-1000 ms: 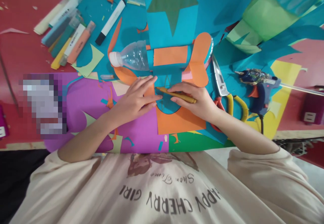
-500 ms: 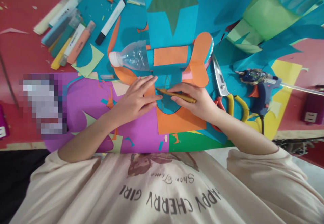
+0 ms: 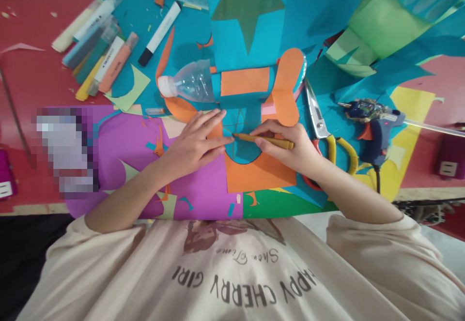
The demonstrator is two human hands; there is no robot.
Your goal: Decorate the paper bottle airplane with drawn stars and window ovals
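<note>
My right hand pinches a yellow-brown pen between the thumb and the fingers. The pen leans low, and its tip points left over the blue paper, right by my left fingertips. I cannot tell if the tip touches the paper. Thin lines on the blue paper make pointy shapes. My left hand lies flat with its fingers spread a little, and the tips reach the left edge of the blue paper. Close to my tummy, an orange paper with a round bite cut out sits around the bottom of the blue paper. Purple paper is under my left arm.

Just past my hands, a clear plastic bottle lies on its side, its white cap to the left. It wears an orange strip. The scissors are beside my right hand, and a blue glue gun lies farther right. Markers lie in a bunch at the far left.
</note>
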